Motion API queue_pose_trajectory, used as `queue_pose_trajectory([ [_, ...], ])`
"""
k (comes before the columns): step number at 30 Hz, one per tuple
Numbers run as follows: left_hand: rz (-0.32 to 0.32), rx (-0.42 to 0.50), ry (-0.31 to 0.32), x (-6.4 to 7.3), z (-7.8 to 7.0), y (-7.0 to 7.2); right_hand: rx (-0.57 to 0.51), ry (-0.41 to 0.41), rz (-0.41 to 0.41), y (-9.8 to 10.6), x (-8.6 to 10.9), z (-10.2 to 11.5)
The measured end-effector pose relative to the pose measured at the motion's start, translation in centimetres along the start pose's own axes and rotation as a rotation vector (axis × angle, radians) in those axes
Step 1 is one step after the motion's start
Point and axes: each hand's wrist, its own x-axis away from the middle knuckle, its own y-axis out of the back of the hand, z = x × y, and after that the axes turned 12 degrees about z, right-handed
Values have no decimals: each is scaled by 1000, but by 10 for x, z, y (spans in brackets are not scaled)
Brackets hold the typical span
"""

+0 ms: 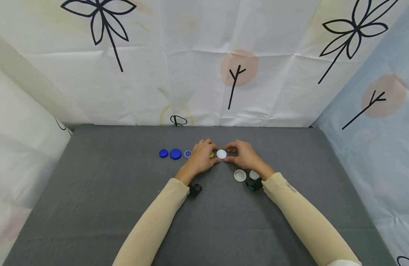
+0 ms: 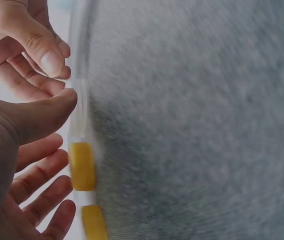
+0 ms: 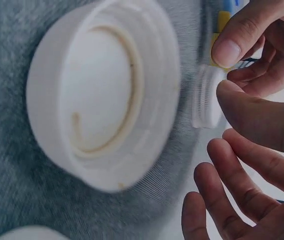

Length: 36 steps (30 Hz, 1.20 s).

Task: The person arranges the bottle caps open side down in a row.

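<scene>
A round white bottle cap (image 1: 221, 154) lies on the grey cloth, between the fingertips of both hands. My left hand (image 1: 201, 156) holds it from the left, thumb at the near edge and index finger at the far edge. From the other side my right hand (image 1: 245, 155) holds it the same way. In the right wrist view the ribbed side of the white cap (image 3: 208, 97) shows beside the thumbs. A yellow cap (image 2: 83, 166) sits just left of it, mostly covered by my left hand in the head view, with another yellow cap (image 2: 94, 223) beyond.
Leftward along the same row lie a patterned cap (image 1: 187, 154), a large blue cap (image 1: 175, 154) and a smaller blue cap (image 1: 163, 153). An upturned white cap (image 1: 240, 175) and another white cap (image 1: 254, 175) lie near my right wrist. A patterned fabric wall (image 1: 198, 88) rises behind.
</scene>
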Motion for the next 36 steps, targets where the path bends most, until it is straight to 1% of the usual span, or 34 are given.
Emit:
queue_pose_trajectory([
  [5, -75, 28, -66, 11, -9, 2, -32, 40, -15, 4, 17, -1],
  [9, -101, 51, -105, 20, -19, 0, -45, 56, -9, 6, 33, -6],
  [13, -74, 118, -106, 27, -29, -8, -59, 73, 11, 7, 49, -14],
  [15, -48, 175, -106, 29, -33, -12, -64, 77, 26, 6, 54, -19],
  [18, -10, 232, -108, 30, -39, -20, -65, 73, 56, 5, 62, -25],
  [21, 26, 270, -115, 30, -43, -26, -63, 60, 76, 4, 69, -30],
  [25, 56, 280, -126, 28, -47, -33, -80, 70, 99, 3, 75, -36],
  [28, 56, 253, -147, 26, -49, -36, -77, 89, 108, 2, 78, -38],
  [31, 49, 219, -156, 25, -50, -39, -52, 110, 96, 0, 79, -40],
  [36, 48, 186, -119, 22, -52, -44, 11, 133, 48, -5, 76, -41],
])
